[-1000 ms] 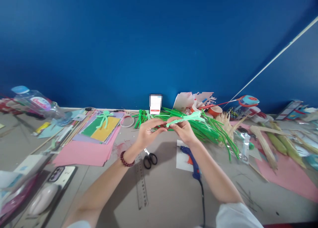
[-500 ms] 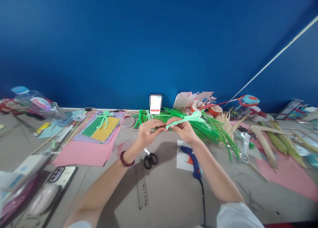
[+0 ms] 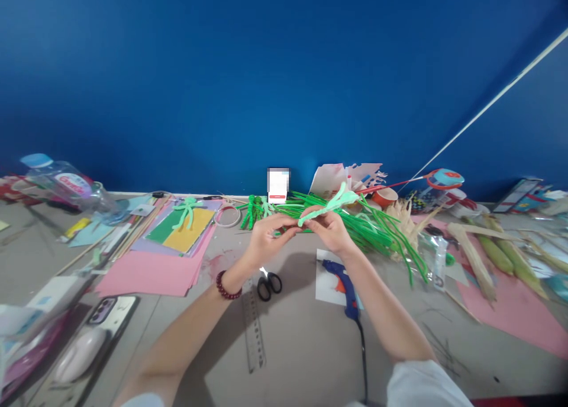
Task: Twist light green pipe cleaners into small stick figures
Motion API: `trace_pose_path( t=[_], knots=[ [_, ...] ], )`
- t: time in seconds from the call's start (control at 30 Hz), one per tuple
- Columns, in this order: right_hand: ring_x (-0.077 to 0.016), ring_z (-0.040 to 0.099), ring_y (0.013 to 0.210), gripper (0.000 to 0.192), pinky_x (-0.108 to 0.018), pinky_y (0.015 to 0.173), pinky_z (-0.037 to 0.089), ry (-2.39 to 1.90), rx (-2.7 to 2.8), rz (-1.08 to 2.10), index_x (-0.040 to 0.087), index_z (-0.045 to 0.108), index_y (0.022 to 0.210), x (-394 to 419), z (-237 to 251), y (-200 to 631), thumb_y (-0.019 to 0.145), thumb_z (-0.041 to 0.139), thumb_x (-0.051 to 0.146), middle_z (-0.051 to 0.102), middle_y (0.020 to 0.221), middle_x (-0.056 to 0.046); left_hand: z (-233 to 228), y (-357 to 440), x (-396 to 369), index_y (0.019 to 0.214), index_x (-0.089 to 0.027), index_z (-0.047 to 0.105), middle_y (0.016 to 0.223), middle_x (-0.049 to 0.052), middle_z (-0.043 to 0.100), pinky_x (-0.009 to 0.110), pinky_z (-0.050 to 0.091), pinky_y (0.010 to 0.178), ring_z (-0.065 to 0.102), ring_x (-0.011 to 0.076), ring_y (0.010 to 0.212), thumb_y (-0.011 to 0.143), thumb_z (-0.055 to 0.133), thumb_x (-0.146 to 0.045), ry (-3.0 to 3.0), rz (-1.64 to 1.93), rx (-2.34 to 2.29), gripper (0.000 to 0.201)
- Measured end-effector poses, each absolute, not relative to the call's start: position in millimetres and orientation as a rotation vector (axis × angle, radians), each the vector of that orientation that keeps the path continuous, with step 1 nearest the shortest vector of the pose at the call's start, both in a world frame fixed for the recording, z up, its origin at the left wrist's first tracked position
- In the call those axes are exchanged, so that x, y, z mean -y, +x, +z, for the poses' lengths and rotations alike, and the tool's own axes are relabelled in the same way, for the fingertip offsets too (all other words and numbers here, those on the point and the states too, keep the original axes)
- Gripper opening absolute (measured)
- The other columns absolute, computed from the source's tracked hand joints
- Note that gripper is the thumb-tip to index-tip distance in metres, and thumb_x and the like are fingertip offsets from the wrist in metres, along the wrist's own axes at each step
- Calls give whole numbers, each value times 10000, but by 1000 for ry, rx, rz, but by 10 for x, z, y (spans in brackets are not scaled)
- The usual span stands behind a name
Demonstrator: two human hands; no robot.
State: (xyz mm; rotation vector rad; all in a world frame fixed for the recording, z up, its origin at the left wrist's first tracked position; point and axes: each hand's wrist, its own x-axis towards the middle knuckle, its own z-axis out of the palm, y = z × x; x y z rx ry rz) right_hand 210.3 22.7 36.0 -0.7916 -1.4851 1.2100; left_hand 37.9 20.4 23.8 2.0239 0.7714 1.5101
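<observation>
Above the table I hold a light-green pipe cleaner piece [image 3: 332, 204], twisted together along its stem and forked at its upper right end. My right hand [image 3: 332, 232] pinches the stem between thumb and fingers. At the lower left tip, my left hand [image 3: 271, 236] has thumb and forefinger closed on the end. A bundle of green pipe cleaners [image 3: 368, 235] lies just behind my right hand. Beyond the left one are small twisted green shapes [image 3: 255, 209]. Another light-green pipe cleaner figure [image 3: 186, 210] rests on the coloured sheets at left.
Black-handled scissors [image 3: 269, 286] and a clear ruler [image 3: 254, 336] lie below my hands. A blue glue gun [image 3: 345, 284] sits on white paper, its cord running toward me. Pink paper [image 3: 151, 274], a phone [image 3: 106, 312] and a plastic bottle [image 3: 66, 179] are at left; corn husks [image 3: 477, 262] at right.
The forked end of the green piece has tilted upward, with one tip now raised. My right hand has turned slightly; both hands stay together in nearly the same place.
</observation>
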Motion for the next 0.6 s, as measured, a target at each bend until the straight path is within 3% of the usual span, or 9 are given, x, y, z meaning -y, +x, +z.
trace_pose_path(
  t=[0.33, 0.6],
  knots=[
    [-150, 616, 694, 182, -294, 669, 530, -791, 1568, 1140, 188, 637, 801, -221, 328, 2068, 777, 654, 368, 631, 783, -21, 256, 308, -270, 787, -184, 682, 725, 42, 695, 245, 506, 628, 639, 140, 679, 833, 604, -245, 2142, 1480, -714, 109],
    [-142, 597, 677, 202, -292, 668, 519, -725, 1638, 1185, 171, 636, 804, -163, 355, 2038, 812, 618, 372, 614, 751, -26, 189, 288, -312, 741, -179, 689, 759, 56, 693, 255, 514, 624, 640, 158, 718, 764, 676, -338, 2015, 1488, -741, 161]
  ],
)
